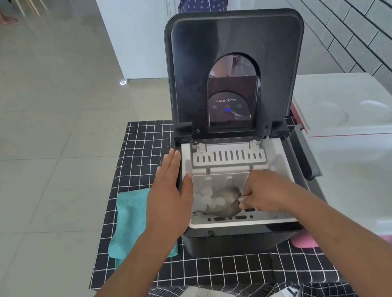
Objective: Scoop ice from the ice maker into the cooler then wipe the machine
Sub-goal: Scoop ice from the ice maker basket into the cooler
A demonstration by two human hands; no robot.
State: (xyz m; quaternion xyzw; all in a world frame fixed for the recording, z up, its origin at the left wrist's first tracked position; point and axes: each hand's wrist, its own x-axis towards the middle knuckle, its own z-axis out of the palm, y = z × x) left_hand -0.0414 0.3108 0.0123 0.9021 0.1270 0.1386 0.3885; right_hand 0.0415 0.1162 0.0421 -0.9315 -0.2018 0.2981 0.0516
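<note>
Checked black mat point(221, 269) on a tiled floor: scooping step under way, one ice maker point(226, 241) with its lid point(231, 37) raised.

Right hand point(264, 192) reaches into the white bin, fingers curled round the handle of a clear scoop point(226, 202) that lies among the ice point(207, 198); left hand point(172, 191) rests flat against the machine's left wall, fingers straight, thumb over the rim. I judge the scoop is mid-dig, so the next move calls for lifting it level and carrying it right to the cooler point(366, 177), which stands open just beside the machine, its lid point(353, 102) leaning behind. Wiping is not yet begun. Counted: one scoop, one teal cloth point(129, 220) on the mat by the left wrist, roughly half a dozen ice pieces visible, though blur makes that uncertain.
</note>
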